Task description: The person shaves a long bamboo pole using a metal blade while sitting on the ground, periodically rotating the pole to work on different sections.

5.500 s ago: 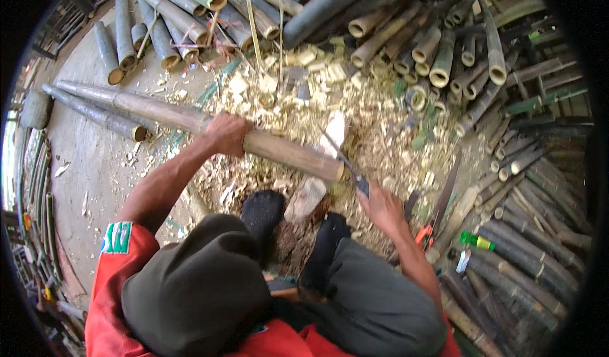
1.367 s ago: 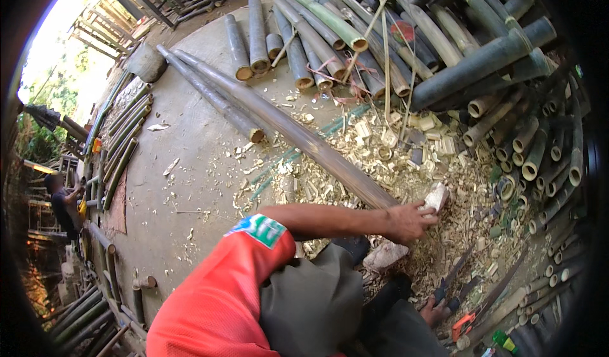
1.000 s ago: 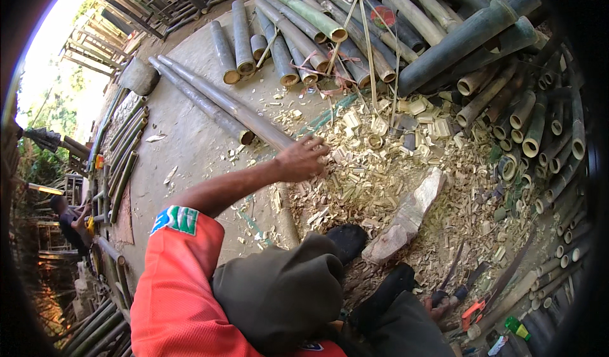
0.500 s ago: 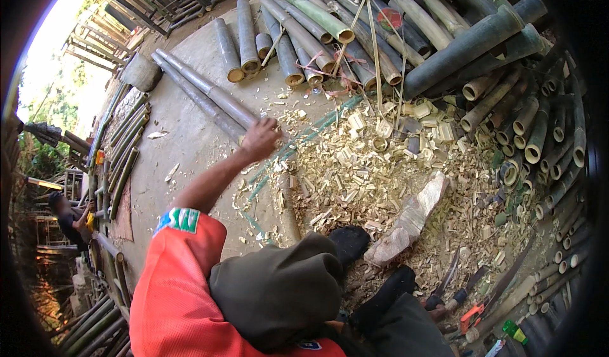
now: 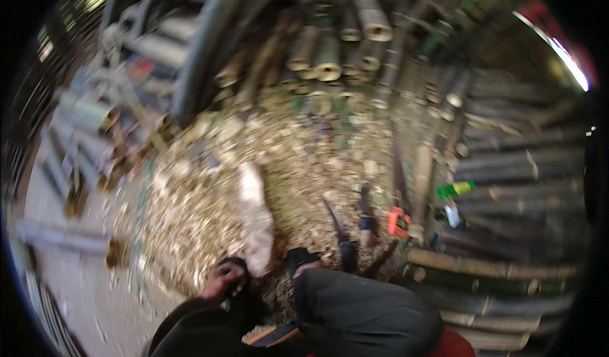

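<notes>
The whole view is smeared by motion. A hand, apparently my left hand (image 5: 219, 282), is low in the view beside my dark-clad left knee and black-covered foot; its fingers are too blurred to read. My right hand does not show. A pale, long wood block (image 5: 255, 217) stretches away from my feet over bamboo chips (image 5: 190, 198). To its right lie a curved blade with a dark handle (image 5: 346, 252), another dark-handled tool (image 5: 366, 220) and a handsaw with an orange handle (image 5: 398, 222). An orange-edged flat object (image 5: 273, 335) shows near my lap.
Cut bamboo poles (image 5: 327, 68) are piled at the far side, their ends toward me. More bamboo lengths (image 5: 520, 186) lie stacked on the right, near a green bottle (image 5: 455, 189). A bamboo pole (image 5: 70, 238) rests on the concrete floor at left.
The view has swung far to the right. My left hand, earlier stretched out near two bamboo poles on the floor, is apparently now back by my knee. The bamboo stack at right has come into view.
</notes>
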The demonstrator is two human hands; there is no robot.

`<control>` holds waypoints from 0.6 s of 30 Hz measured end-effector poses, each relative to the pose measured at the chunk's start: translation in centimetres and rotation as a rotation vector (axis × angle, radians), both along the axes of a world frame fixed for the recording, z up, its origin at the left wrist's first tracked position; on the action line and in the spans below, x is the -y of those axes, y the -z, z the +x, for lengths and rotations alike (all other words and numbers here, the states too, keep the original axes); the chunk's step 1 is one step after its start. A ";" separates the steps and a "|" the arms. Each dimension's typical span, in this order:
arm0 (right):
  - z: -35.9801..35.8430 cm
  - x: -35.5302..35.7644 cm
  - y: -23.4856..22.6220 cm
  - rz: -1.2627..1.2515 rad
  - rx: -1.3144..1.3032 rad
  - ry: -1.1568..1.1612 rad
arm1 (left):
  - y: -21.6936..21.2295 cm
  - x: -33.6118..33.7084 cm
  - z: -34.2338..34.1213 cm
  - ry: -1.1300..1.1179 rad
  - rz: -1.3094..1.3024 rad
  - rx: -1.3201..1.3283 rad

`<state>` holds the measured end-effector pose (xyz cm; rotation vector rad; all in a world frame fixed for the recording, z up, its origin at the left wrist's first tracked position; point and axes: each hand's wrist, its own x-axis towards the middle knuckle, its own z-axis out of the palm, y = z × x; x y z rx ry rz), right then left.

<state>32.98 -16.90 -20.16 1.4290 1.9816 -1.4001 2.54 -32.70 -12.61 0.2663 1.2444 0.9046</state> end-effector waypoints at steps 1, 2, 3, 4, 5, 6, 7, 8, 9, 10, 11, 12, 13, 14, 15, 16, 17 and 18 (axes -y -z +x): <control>0.1 -0.3 -0.3 -0.029 -0.007 -0.005 | 0.5 -0.2 -0.1 0.010 -0.075 0.068; -0.6 -0.5 -0.3 -0.058 -0.030 -0.023 | 2.0 0.5 -0.4 -0.016 -0.078 0.121; -1.4 -0.7 -0.2 -0.084 -0.051 -0.042 | 2.2 0.6 -0.4 -0.021 -0.079 0.127; -2.0 -0.6 -0.4 -0.108 -0.073 -0.056 | 2.0 0.6 -0.7 -0.026 -0.084 0.131; -2.3 -0.8 -0.5 -0.128 -0.094 -0.065 | 2.1 0.7 -0.8 -0.036 -0.089 0.138; -2.6 -0.6 -0.5 -0.145 -0.103 -0.066 | 3.2 1.2 -1.2 -0.065 -0.069 0.191; -2.7 -0.3 -0.6 -0.166 -0.118 -0.071 | 2.7 1.1 -0.9 -0.065 -0.068 0.171; -2.6 -0.3 -0.6 -0.180 -0.129 -0.070 | 2.7 1.1 -0.7 -0.075 -0.079 0.183; -2.9 -0.2 -0.7 -0.195 -0.140 -0.074 | 2.7 1.2 -0.8 -0.086 -0.091 0.194; -2.9 -0.2 -0.8 -0.210 -0.151 -0.078 | 2.8 1.3 -0.9 -0.079 -0.095 0.186; -3.0 -0.2 -0.9 -0.226 -0.163 -0.082 | 2.9 1.2 -0.9 -0.072 -0.108 0.175; -3.5 -0.4 -1.0 -0.240 -0.178 -0.097 | 2.3 1.0 -0.9 -0.073 -0.120 0.158; -3.7 -0.5 -1.2 -0.258 -0.197 -0.106 | 2.0 1.0 -1.0 -0.073 -0.133 0.141; -3.5 -0.7 -1.3 -0.277 -0.211 -0.116 | 3.0 1.2 -1.5 -0.036 -0.131 0.122; -2.8 -1.0 -1.9 -0.294 -0.214 -0.109 | 2.3 0.5 -1.4 0.023 -0.113 0.141; -2.4 -1.5 -2.4 -0.320 -0.242 -0.126 | 0.4 -0.1 -1.6 0.060 -0.086 0.139; -1.5 -2.0 -3.2 -0.351 -0.269 -0.133 | -0.7 -0.9 -1.7 0.099 -0.061 0.137; -0.4 -2.9 -4.7 -0.376 -0.316 -0.139 | -0.3 -1.6 -3.2 0.264 -0.059 -0.006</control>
